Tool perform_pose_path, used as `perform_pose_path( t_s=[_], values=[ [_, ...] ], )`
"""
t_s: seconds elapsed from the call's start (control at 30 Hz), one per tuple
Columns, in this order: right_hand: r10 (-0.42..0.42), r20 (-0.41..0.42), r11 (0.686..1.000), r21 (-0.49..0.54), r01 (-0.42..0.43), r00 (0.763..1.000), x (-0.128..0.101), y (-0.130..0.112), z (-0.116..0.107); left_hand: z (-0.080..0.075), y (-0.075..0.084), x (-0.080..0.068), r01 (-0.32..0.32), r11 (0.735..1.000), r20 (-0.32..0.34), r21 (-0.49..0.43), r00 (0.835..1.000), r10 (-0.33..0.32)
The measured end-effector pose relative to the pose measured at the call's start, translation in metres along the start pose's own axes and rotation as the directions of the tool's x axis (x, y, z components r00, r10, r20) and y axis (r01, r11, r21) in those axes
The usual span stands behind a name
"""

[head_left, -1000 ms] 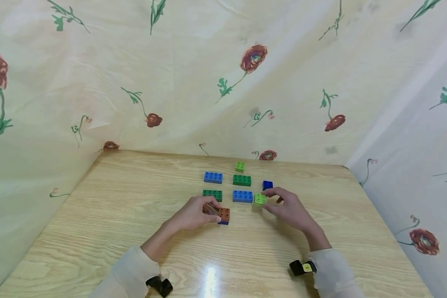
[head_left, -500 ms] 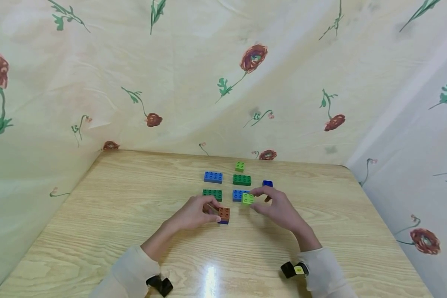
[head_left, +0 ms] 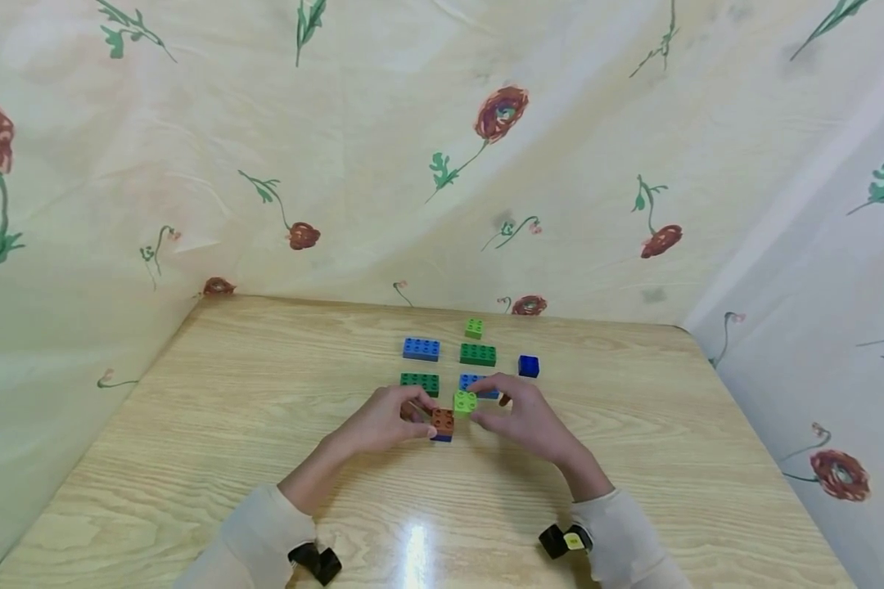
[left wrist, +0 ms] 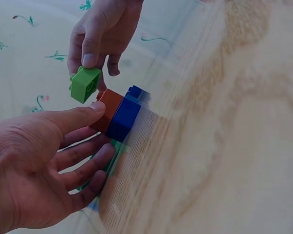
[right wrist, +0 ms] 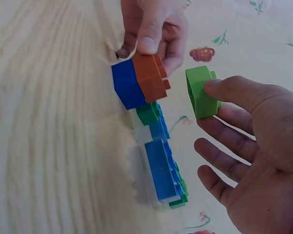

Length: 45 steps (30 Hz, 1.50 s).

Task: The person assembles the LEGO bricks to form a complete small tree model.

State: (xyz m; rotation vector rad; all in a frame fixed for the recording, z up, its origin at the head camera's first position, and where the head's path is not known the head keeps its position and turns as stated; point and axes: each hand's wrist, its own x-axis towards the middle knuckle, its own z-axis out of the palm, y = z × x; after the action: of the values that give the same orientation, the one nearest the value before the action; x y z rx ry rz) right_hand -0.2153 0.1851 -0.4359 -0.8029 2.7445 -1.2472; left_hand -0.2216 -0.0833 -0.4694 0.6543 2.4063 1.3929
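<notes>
Lime-green square brick (head_left: 465,402): pinched in right hand (head_left: 525,420), lifted off table, studs tilted, just right of stack. Stack (head_left: 443,425): brown square brick (head_left: 443,421) seated on blue brick (head_left: 442,438), upright on table near centre, steadied by left hand (head_left: 386,421).

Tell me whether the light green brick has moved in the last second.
Yes. The light green brick went left, away from the dark blue cube, toward the brown brick.

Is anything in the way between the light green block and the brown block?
No. The right hand pinches the light green block in the air just beside the brown block, which the left hand holds. Only an open gap separates them.
</notes>
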Motion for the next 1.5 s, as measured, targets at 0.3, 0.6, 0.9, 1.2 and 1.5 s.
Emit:
perform_pose_path(
  t_s=[0.3, 0.6, 0.9, 1.2, 1.5],
  values=[
    [-0.003, 0.027, 1.000, 0.018, 0.003, 1.000, 0.002, -0.004, 0.012, -0.002, 0.000, -0.001, 0.009, 0.999, 0.015, -0.031, 1.000, -0.009],
    [0.020, 0.050, 1.000, 0.022, -0.021, 0.999, 0.003, -0.007, 0.022, 0.001, -0.001, 0.001, -0.011, 1.000, 0.013, -0.009, 1.000, 0.011],
    [0.016, 0.042, 1.000, -0.001, -0.016, 0.999, 0.004, -0.009, 0.026, 0.002, -0.001, 0.000, -0.018, 1.000, 0.010, 0.008, 1.000, 0.018],
    [0.023, 0.044, 1.000, -0.014, -0.023, 0.999, 0.003, -0.012, 0.026, 0.000, 0.000, 0.001, -0.025, 0.999, 0.008, 0.035, 1.000, 0.025],
    [-0.002, 0.043, 1.000, -0.019, 0.003, 0.999, 0.003, -0.011, 0.026, -0.003, 0.013, -0.002, -0.074, 0.997, -0.055, 0.025, 0.996, 0.075]
  ],
)
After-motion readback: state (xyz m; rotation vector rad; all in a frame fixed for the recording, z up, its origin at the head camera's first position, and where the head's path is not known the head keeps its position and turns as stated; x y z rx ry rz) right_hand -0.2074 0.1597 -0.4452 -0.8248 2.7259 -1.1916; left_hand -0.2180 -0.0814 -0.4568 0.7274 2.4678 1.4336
